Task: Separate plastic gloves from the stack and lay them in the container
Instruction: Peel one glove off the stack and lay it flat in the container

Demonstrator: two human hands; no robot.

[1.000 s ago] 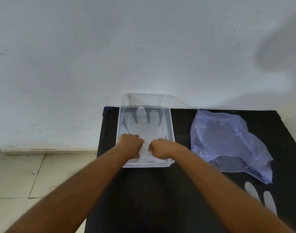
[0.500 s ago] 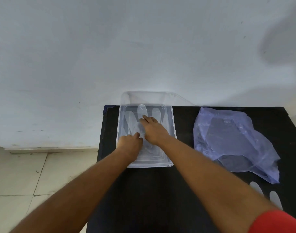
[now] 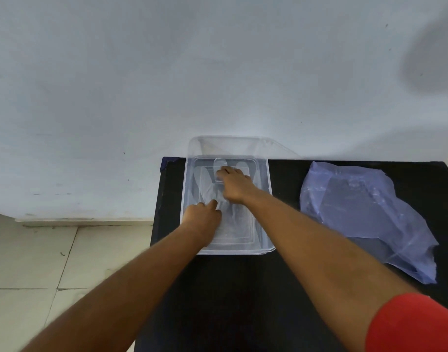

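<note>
Head view: both hands' grips released, pressing a clear glove (image 3: 228,219) flat inside the container (image 3: 267,199).

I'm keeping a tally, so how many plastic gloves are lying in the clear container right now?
1 that I can make out: a clear plastic glove lying flat in the clear plastic container under both hands. More could be layered beneath; they're transparent.

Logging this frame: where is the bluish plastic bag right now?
In the head view, the bluish plastic bag lies crumpled on the black table, right of the clear container, beyond the right forearm.
</note>
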